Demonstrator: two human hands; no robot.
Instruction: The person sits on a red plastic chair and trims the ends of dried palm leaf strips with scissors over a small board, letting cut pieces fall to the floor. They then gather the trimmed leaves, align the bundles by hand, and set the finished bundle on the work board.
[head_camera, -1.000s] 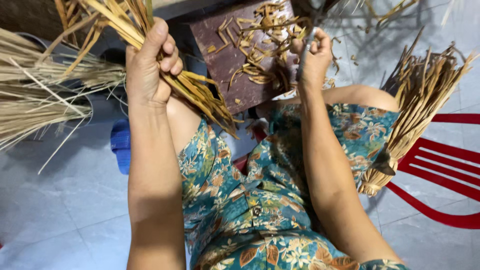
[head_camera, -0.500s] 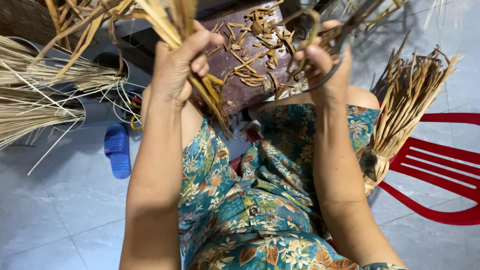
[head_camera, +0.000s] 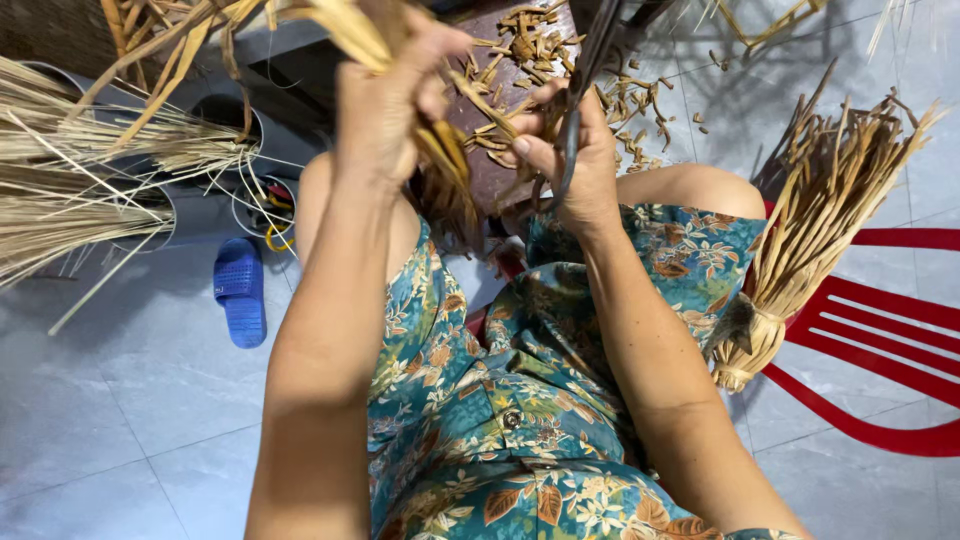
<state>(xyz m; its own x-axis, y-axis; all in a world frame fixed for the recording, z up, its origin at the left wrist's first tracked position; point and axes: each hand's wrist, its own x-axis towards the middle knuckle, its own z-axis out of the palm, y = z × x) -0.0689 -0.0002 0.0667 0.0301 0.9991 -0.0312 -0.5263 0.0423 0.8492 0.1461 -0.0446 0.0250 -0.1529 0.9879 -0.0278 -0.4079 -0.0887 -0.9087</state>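
Grey tiled floor (head_camera: 120, 420) bears a blue sandal (head_camera: 240, 292).

ahead: wooden block (head_camera: 500, 150) strewn with cut stalk bits blocks the way just past both hands | left: dry grass bundle (head_camera: 70, 190) and grey tubs (head_camera: 215, 115) crowd in | right: tied stalk bundle (head_camera: 810, 250) leans on red chair (head_camera: 880, 330) | open: tiled floor (head_camera: 120, 420) lower left beside blue sandal (head_camera: 240, 290)

Dry, fibrous straw (head_camera: 400, 40); dark metal shears (head_camera: 585, 90); glossy red plastic chair (head_camera: 880, 330); matt wooden block (head_camera: 500, 170); smooth floor tiles (head_camera: 110, 400).
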